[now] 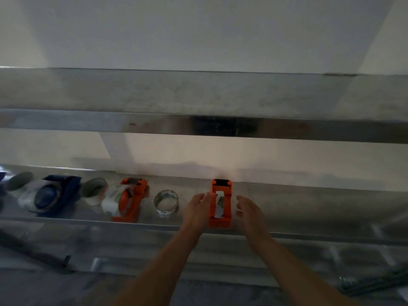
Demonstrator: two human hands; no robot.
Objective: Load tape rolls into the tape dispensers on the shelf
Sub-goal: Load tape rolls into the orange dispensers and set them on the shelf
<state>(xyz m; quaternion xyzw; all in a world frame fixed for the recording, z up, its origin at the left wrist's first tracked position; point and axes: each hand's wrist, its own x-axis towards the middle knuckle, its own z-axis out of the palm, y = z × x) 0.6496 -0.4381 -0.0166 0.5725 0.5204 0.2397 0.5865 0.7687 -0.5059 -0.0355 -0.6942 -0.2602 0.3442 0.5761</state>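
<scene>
The shelf [309, 206] holds the orange dispenser [220, 220] at its front edge, with tape visible inside. The left hand [196, 208] rests against its side and the right hand [247, 208] is just beside it; both are relaxed and hold nothing. This unit is probably loaded, so the next move is to take the loose roll [166, 203].

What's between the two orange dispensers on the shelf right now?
One loose clear tape roll, on the shelf between the left orange dispenser and the right orange dispenser, as the head view shows.

I get one view only: wide-angle head cam, facing forward and down, close on the shelf [309, 208].
</scene>
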